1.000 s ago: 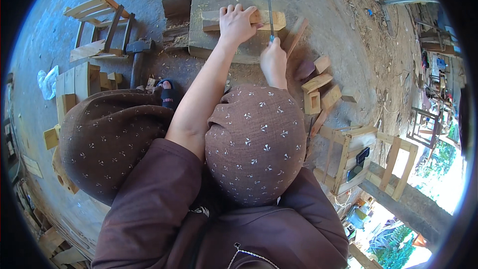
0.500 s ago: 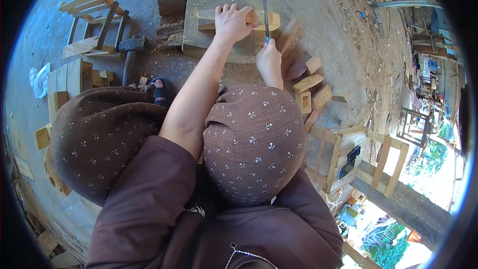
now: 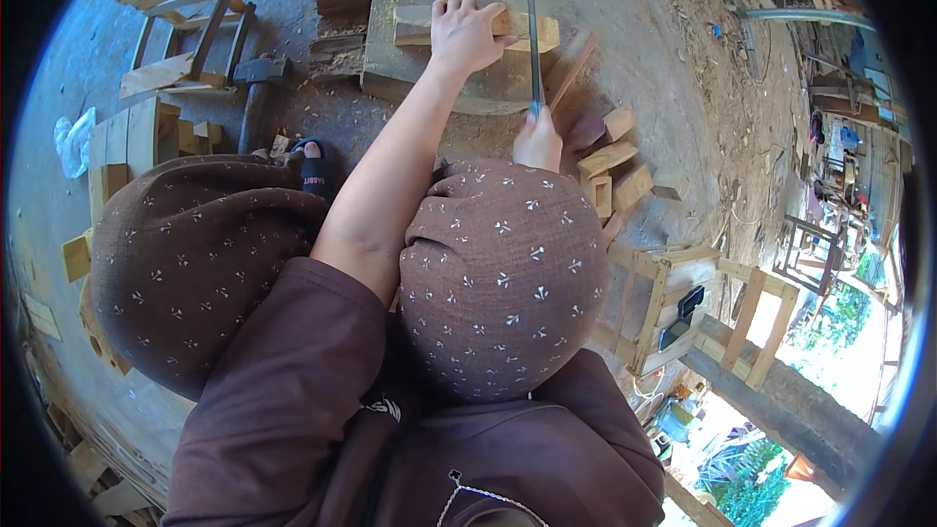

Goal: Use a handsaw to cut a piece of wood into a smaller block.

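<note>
Left hand (image 3: pixel 467 37) grips the timber (image 3: pixel 549 32); right hand (image 3: pixel 539 144) holds the bladed tool (image 3: pixel 534 51). Timber seems rigid; grip clear of the tool.

Block (image 3: pixel 547 35) — matt wood, saw (image 3: pixel 534 54) — metal

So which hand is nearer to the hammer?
Left. The left hand holds a wooden block, right of the hammer; the right hand, holding a thin tool, is farther right.
</note>
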A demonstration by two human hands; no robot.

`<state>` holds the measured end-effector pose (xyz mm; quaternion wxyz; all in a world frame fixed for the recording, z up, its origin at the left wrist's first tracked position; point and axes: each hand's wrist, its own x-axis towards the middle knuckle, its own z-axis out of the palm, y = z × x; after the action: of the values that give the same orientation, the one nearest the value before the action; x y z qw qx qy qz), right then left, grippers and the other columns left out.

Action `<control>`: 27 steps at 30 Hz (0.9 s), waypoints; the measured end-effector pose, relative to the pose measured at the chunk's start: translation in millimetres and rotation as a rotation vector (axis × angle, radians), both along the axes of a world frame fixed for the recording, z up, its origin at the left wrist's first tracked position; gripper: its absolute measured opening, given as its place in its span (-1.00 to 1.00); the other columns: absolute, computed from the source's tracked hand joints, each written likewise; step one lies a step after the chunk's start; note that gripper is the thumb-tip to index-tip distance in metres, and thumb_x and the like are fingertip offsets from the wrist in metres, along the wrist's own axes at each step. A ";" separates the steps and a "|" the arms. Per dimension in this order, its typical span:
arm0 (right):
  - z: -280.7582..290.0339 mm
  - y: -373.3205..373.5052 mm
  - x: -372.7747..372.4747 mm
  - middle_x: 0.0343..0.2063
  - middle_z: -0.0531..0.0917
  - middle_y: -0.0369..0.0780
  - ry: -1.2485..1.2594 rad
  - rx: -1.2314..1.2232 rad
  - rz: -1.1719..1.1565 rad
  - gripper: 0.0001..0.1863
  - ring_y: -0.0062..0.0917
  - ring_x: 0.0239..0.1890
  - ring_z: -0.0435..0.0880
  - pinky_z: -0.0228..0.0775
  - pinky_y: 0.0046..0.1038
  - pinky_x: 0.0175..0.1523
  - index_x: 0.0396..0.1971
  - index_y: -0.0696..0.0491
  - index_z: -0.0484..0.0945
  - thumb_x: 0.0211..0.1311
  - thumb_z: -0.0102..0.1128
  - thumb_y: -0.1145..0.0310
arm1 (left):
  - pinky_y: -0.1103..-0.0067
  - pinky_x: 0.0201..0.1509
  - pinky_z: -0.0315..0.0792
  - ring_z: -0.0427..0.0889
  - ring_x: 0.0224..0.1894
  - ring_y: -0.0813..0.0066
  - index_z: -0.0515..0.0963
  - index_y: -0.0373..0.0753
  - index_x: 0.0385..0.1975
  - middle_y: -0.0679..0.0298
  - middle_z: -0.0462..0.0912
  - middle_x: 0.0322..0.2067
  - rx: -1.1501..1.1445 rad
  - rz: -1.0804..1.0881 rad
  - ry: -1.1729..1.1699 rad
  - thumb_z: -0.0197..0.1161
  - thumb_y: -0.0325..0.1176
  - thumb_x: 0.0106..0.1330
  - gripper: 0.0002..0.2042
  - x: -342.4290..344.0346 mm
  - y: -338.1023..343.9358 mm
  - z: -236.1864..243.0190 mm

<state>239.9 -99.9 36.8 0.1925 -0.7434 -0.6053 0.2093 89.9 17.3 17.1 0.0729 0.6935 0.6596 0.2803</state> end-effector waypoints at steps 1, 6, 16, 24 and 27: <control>-2.3 19.1 -3.8 -0.38 0.61 0.18 0.004 0.007 0.000 -0.78 0.13 -0.22 0.58 0.39 0.02 -0.15 -0.14 0.11 0.39 0.36 -0.16 0.33 | 0.35 0.13 0.18 0.49 -0.01 0.25 0.56 0.09 0.00 0.20 0.58 -0.19 0.006 0.005 -0.001 0.32 0.12 0.07 -0.51 -0.8 -0.1 -0.5; 3.0 66.7 -20.9 -0.36 0.61 0.18 -0.081 -0.038 0.011 -0.75 0.13 -0.19 0.58 0.39 0.02 -0.14 -0.12 0.14 0.39 0.37 -0.18 0.32 | 0.35 0.14 0.18 0.49 -0.01 0.25 0.56 0.09 -0.01 0.20 0.58 -0.19 0.017 0.042 -0.011 0.33 0.12 0.05 -0.50 1.8 -1.6 -0.8; -19.3 -19.8 -4.6 -0.37 0.60 0.20 -0.018 0.007 -0.048 -0.76 0.14 -0.22 0.58 0.39 0.04 -0.16 -0.17 0.14 0.39 0.37 -0.17 0.31 | 0.35 0.17 0.14 0.46 0.04 0.23 0.57 0.11 0.00 0.17 0.58 -0.16 -0.067 0.014 -0.041 0.29 0.15 0.06 -0.50 -2.5 -7.7 -2.0; 6.2 78.1 -34.2 -0.31 0.61 0.20 -0.076 -0.023 -0.054 -0.73 0.11 -0.14 0.58 0.41 0.00 -0.07 -0.12 0.15 0.42 0.34 -0.13 0.31 | 0.38 0.12 0.18 0.51 -0.04 0.22 0.59 0.11 -0.03 0.17 0.61 -0.21 -0.013 0.056 -0.018 0.28 0.20 0.05 -0.49 3.0 3.1 -3.0; -0.6 52.8 -26.8 -0.30 0.61 0.19 -0.035 -0.040 -0.048 -0.73 0.12 -0.15 0.58 0.41 0.01 -0.07 -0.11 0.13 0.42 0.34 -0.13 0.30 | 0.37 0.12 0.18 0.50 -0.03 0.22 0.59 0.11 -0.02 0.17 0.60 -0.20 -0.027 0.053 -0.033 0.29 0.18 0.05 -0.50 2.2 -4.6 -3.1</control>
<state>213.1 -47.1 36.1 0.1720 -0.7650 -0.5863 0.2036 92.1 12.7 14.0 0.0856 0.6701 0.6801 0.2847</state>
